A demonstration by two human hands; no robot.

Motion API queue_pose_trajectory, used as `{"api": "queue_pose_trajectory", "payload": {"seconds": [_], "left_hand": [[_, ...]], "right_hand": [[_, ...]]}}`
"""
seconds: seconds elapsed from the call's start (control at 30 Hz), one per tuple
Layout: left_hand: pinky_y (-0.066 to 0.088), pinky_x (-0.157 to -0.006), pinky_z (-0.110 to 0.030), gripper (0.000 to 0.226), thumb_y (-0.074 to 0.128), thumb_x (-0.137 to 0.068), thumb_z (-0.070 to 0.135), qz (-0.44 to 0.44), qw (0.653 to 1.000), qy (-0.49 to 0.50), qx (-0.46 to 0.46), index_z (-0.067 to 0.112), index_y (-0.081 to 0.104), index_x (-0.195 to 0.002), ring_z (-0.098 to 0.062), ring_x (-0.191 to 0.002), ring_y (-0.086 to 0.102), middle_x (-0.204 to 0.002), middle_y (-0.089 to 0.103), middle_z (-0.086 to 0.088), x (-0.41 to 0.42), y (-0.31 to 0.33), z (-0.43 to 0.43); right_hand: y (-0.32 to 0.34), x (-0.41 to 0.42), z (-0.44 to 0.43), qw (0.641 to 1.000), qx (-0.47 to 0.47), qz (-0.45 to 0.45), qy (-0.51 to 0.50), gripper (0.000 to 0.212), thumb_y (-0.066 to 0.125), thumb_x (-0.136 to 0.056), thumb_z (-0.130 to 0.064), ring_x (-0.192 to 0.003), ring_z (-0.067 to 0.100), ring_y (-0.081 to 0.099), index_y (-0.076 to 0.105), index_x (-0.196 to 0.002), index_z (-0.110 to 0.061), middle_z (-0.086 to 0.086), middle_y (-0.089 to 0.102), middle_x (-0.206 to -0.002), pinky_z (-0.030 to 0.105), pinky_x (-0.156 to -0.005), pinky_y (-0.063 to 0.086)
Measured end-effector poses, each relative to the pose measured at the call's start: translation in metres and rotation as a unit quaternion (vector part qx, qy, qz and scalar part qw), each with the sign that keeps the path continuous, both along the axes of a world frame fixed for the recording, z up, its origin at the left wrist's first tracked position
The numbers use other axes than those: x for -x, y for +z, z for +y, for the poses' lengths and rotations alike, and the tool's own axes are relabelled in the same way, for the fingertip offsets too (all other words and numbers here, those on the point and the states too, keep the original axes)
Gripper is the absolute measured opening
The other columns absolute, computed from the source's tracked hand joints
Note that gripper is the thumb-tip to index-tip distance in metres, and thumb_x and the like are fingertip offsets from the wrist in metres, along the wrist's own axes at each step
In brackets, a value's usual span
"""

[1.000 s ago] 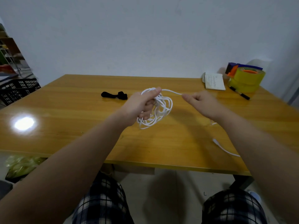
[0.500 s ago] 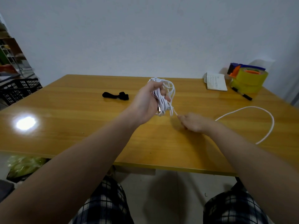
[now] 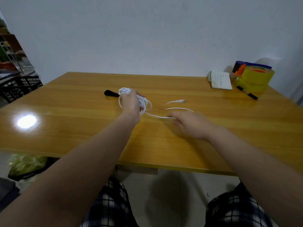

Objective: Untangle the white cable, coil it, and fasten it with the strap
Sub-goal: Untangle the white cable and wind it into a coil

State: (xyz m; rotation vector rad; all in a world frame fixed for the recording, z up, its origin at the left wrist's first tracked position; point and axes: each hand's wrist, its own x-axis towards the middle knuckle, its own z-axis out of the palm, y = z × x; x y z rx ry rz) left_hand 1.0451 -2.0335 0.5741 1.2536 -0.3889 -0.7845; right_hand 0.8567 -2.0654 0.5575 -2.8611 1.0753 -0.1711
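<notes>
Left hand (image 3: pixel 131 102) is gripping the bundled loops of the white cable (image 3: pixel 145 102) over the bench (image 3: pixel 65 104); right hand (image 3: pixel 188 123), motion-blurred, is pinching a loose strand trailing from the bundle. Black strap (image 3: pixel 110 93) is lying just behind the left hand; tape dispenser (image 3: pixel 254 76), notebook (image 3: pixel 220 80) and marker (image 3: pixel 247 93) are sitting at the far right corner

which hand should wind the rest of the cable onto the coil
Right. The right hand pinches the loose strand of the cable, its free end just beyond. The left hand grips the coil, so it is likely best holding that steady.
</notes>
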Motion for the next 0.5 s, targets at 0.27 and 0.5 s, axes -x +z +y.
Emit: {"api": "queue_pose_trajectory", "payload": {"seconds": [0.27,0.5], "left_hand": [[0.040,-0.053,-0.026,0.021,0.046,-0.095,0.013,-0.079,0.992,-0.102,-0.005,0.006,0.048,-0.075,-0.020,-0.054,0.052,-0.064,0.061,-0.008,0.009,-0.015,0.002],[0.046,-0.062,-0.026,0.006,0.050,-0.093,0.006,-0.276,0.926,-0.255,0.035,0.008,0.053,-0.097,-0.010,-0.067,0.055,-0.076,0.057,0.000,0.032,-0.011,0.010]], "right_hand": [[0.008,-0.003,0.011,0.992,-0.023,0.031,0.123,0.027,0.046,-0.096,-0.030,-0.104,0.012,0.050,0.061,-0.118,-0.029,-0.012,0.047,-0.098,0.020,-0.071,0.029],[0.046,-0.010,0.017,0.983,-0.088,-0.033,0.160,0.021,0.053,-0.093,-0.021,-0.098,0.008,0.055,0.067,-0.106,-0.029,-0.014,0.063,-0.104,0.037,-0.086,0.047]]}}
